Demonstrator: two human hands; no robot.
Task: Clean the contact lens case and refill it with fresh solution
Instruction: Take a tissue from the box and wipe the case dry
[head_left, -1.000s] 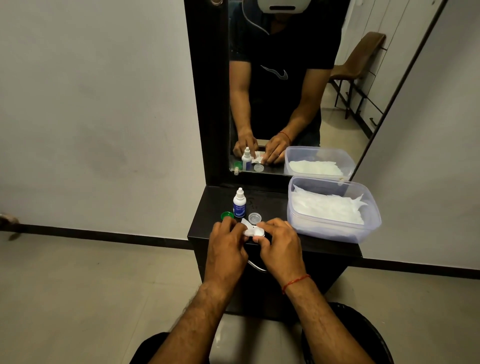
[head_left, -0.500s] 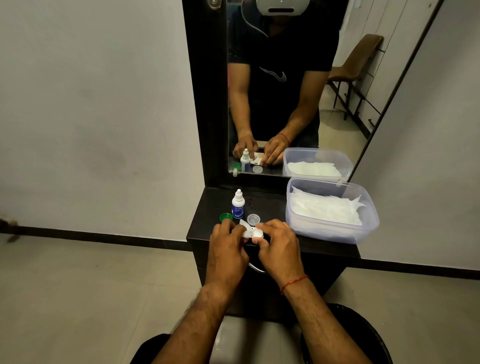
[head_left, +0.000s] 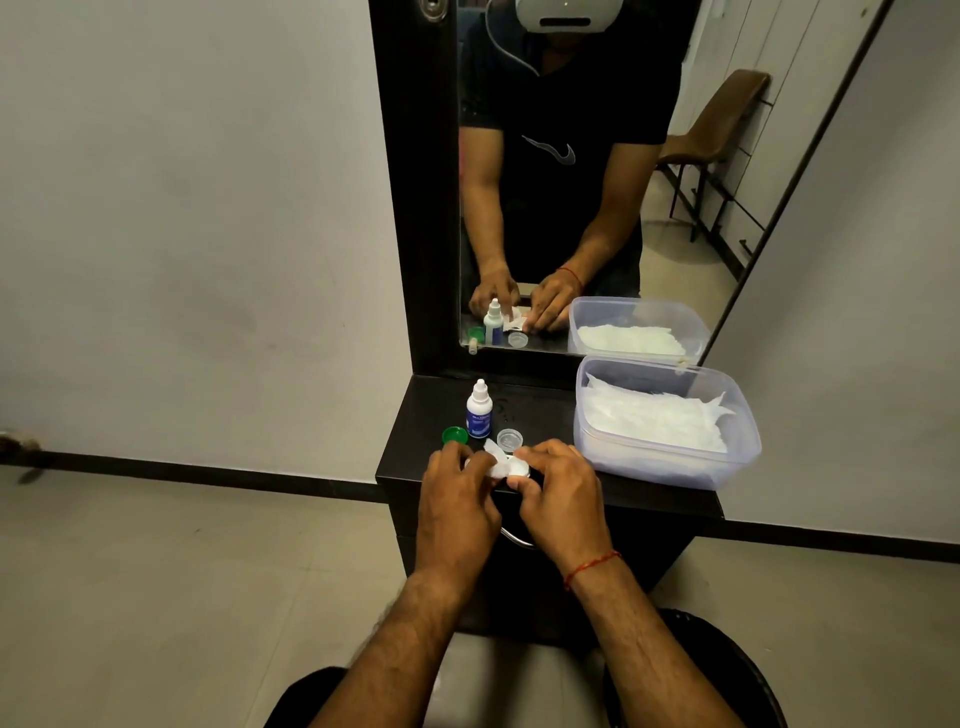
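Note:
My left hand (head_left: 457, 499) and my right hand (head_left: 561, 493) meet over the front edge of the dark shelf (head_left: 415, 457). Between their fingertips sit a white contact lens case (head_left: 519, 469) and a small piece of white tissue (head_left: 496, 460); my right hand grips the case, and my left hand presses the tissue against it. A small white solution bottle (head_left: 479, 410) with a blue label stands upright just behind. A green cap (head_left: 455, 435) lies left of the bottle, a clear cap (head_left: 509, 439) right of it.
A clear plastic tub (head_left: 670, 457) of white tissues fills the shelf's right side. A mirror (head_left: 571, 182) rises behind and reflects the person, a chair and the tub. A metal drawer handle (head_left: 514, 538) shows below my hands. Grey floor lies left.
Both hands stay at the same spot on the case, with small finger shifts as the tissue works against it. The view has drifted slightly.

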